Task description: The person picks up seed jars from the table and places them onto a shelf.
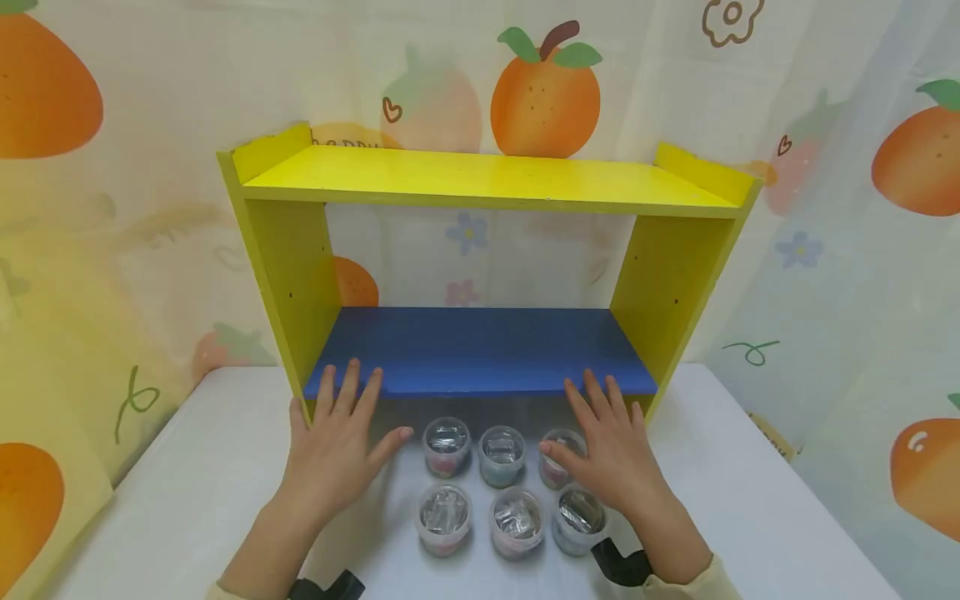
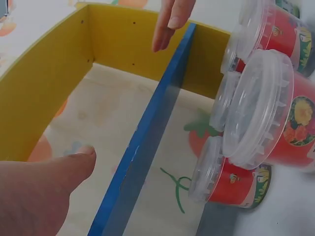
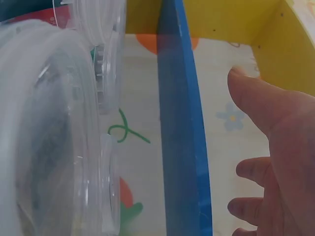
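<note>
My left hand [image 1: 333, 454] is held out with fingers spread and straight, its fingertips over the left front of the blue board [image 1: 480, 350] of a small yellow shelf unit [image 1: 480, 177]. At the board's right front, my right hand [image 1: 617, 454] is likewise spread. Whether either hand touches the board cannot be told; neither grips anything. Between them stand several small plastic tubs [image 1: 517, 518] in two rows, with clear lids. The left wrist view shows red printed labels on the tubs [image 2: 300, 118]. My right hand partly covers the back right tub [image 1: 558, 473].
The shelf unit stands on a white tabletop [image 1: 202, 467], with yellow side panels [image 1: 675, 275] around the blue board. Behind it hangs a pale curtain [image 1: 660, 75] printed with oranges and flowers. Dark wrist straps [image 1: 624, 567] show at the bottom of the head view.
</note>
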Demonstrator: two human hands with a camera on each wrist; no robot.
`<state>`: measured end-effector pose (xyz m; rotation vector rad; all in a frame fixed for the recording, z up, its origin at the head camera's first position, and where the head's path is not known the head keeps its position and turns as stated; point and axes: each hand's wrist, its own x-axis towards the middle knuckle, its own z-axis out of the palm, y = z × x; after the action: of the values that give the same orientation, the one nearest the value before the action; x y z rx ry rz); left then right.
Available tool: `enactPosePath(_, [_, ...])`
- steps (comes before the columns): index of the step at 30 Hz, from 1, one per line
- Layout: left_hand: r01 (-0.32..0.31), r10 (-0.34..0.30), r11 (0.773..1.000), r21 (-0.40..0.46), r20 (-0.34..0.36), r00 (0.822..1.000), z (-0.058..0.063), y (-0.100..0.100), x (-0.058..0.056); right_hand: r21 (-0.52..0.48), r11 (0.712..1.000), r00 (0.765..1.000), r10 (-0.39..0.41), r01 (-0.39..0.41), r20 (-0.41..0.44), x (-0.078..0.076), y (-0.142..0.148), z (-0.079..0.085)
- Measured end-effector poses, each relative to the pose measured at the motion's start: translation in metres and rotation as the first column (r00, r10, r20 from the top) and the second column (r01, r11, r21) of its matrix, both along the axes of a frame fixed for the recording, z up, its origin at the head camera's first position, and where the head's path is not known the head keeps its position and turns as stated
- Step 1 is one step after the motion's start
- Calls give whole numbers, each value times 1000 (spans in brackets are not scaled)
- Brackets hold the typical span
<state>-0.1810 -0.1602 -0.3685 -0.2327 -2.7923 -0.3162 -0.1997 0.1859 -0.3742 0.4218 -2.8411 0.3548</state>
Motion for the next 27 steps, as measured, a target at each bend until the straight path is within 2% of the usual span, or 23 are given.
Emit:
enactPosePath(6, [12, -12, 999, 33, 7, 1000, 6, -8, 2, -25, 1000, 1000, 10, -10, 10, 0, 0, 0])
enactPosePath(11, [15, -14, 998, 62, -20, 1000, 12, -13, 1, -30, 999, 1000, 13, -13, 10, 1, 0, 1])
enactPosePath(18, [21, -20, 998, 58, -21, 1000, 14, -16, -2, -15, 1000, 1000, 11, -11, 3, 2, -1, -1])
enactPosePath(24, [43, -36, 994, 98, -76, 996, 20, -24, -2, -16, 1000, 1000, 20, -20, 5, 1, -1, 0])
enactPosePath(27, [65, -49, 992, 112, -143, 989, 21, -27, -2, -17, 1000, 1000, 22, -22, 8, -1, 0, 0])
